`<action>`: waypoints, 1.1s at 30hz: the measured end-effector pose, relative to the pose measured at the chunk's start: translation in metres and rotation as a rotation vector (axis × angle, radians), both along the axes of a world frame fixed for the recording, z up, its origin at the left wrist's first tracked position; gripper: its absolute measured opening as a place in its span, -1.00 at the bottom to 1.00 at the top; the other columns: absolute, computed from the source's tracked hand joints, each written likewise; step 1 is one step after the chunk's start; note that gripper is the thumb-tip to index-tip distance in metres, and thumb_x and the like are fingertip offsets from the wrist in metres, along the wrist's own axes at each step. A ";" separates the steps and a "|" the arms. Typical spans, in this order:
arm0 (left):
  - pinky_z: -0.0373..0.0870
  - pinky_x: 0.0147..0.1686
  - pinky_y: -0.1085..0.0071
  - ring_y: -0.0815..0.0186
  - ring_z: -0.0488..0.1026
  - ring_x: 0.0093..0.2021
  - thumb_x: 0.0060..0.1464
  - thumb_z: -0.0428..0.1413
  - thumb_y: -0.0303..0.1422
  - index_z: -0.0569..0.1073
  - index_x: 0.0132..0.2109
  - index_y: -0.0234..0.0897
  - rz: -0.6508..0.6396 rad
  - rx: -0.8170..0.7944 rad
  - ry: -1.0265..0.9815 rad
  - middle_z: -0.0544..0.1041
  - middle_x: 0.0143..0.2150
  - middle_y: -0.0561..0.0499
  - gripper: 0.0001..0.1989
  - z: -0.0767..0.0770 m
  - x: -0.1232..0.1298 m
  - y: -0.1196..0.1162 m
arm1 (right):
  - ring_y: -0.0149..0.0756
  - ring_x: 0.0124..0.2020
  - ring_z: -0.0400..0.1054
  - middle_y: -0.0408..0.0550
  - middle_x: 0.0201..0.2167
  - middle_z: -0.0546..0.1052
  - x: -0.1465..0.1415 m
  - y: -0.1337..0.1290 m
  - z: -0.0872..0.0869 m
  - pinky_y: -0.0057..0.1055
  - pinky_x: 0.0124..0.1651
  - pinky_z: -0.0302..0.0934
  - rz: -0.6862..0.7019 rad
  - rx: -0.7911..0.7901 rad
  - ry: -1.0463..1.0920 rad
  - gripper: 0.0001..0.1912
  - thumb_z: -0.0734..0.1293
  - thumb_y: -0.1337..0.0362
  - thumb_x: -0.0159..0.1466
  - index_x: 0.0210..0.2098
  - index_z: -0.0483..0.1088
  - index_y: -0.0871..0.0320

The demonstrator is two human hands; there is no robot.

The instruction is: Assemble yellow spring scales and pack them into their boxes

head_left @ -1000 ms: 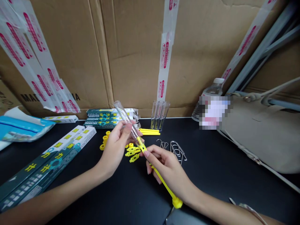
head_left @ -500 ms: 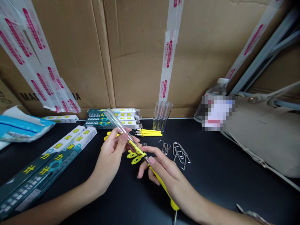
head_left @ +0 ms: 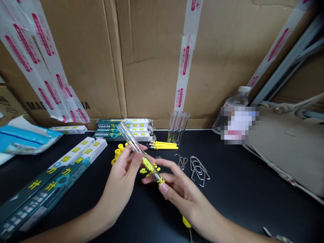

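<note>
My left hand (head_left: pixel 126 172) grips a clear tube (head_left: pixel 130 136) between thumb and fingers. It slants from upper left to lower right. A yellow insert (head_left: pixel 147 164) with a metallic part shows inside its lower half. My right hand (head_left: pixel 182 192) pinches the yellow end piece (head_left: pixel 161 182) at the tube's lower mouth; fingertips hide part of it. Behind the hands lie small flat yellow plates (head_left: pixel 143 171) and yellow caps (head_left: pixel 116 153). A yellow piece with a thin metal shaft (head_left: pixel 186 221) shows below my right wrist, mostly covered.
Yellow rods with metal ends (head_left: pixel 165 145) lie behind the hands, near upright clear tubes (head_left: pixel 178 126). Small wire hooks (head_left: pixel 181 161) and larger ones (head_left: pixel 199 170) are to the right. Printed boxes (head_left: pixel 58 179) lie left, more (head_left: pixel 124 130) at the back. A bag (head_left: pixel 286 152) and bottle (head_left: pixel 240 96) stand right.
The yellow insert has slid further up into the tube. My right fingers have come up to the tube's lower end. The view has shifted slightly left.
</note>
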State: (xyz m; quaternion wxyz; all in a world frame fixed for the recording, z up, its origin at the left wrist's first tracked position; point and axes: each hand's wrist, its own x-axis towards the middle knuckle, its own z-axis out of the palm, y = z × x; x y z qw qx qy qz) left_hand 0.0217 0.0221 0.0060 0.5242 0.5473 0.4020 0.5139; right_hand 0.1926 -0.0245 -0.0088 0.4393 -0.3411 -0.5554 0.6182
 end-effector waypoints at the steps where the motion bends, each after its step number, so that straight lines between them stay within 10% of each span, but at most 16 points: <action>1: 0.50 -0.14 0.31 0.17 0.60 -0.17 0.10 0.18 0.09 0.45 -0.05 -0.20 -0.002 -0.013 -0.009 0.65 -0.25 -0.03 -0.51 -0.001 0.001 0.000 | -0.31 -0.11 0.37 -0.08 -0.08 0.53 -0.001 0.002 -0.001 -0.28 0.04 0.17 -0.025 -0.010 0.025 -0.55 0.32 0.07 0.39 0.21 0.18 -0.06; 6: 0.55 -0.22 0.31 0.16 0.62 -0.23 0.04 0.23 0.10 0.43 -0.05 -0.23 -0.019 -0.085 -0.078 0.66 -0.26 -0.04 -0.46 -0.005 0.002 0.000 | -0.48 -0.43 0.30 -0.23 -0.30 0.40 -0.002 0.011 -0.010 -0.47 -0.35 0.21 -0.143 -0.043 0.104 -0.50 0.50 0.09 0.22 0.04 0.27 0.03; 19: 0.61 -0.19 0.37 0.21 0.65 -0.21 -0.07 0.38 -0.30 0.40 -0.08 -0.17 -0.079 -0.094 -0.090 0.68 -0.26 0.02 -0.57 -0.005 0.004 -0.005 | -0.38 -0.56 0.44 -0.28 -0.59 0.48 -0.001 0.016 -0.004 -0.43 -0.41 0.35 -0.293 -0.162 0.139 -0.48 0.66 0.19 -0.08 -0.34 0.29 0.11; 27: 0.60 -0.21 0.39 0.24 0.65 -0.22 -0.02 0.30 -0.31 0.33 -0.05 -0.20 -0.018 -0.067 -0.067 0.68 -0.25 0.01 -0.59 -0.004 0.002 -0.002 | -0.34 -0.20 0.44 -0.11 -0.26 0.53 0.005 0.009 0.005 -0.38 -0.06 0.32 -0.202 -0.061 0.088 -0.69 0.53 0.21 0.16 -0.15 0.46 0.12; 33: 0.55 -0.14 0.35 0.21 0.60 -0.12 0.02 0.29 -0.21 0.30 0.03 -0.19 0.064 -0.048 -0.018 0.64 -0.17 -0.01 -0.51 -0.007 -0.002 0.002 | -0.22 0.09 0.38 -0.07 0.07 0.51 0.013 0.004 0.003 -0.20 0.14 0.22 -0.093 0.054 -0.033 -0.44 0.40 0.49 0.19 0.14 0.33 -0.04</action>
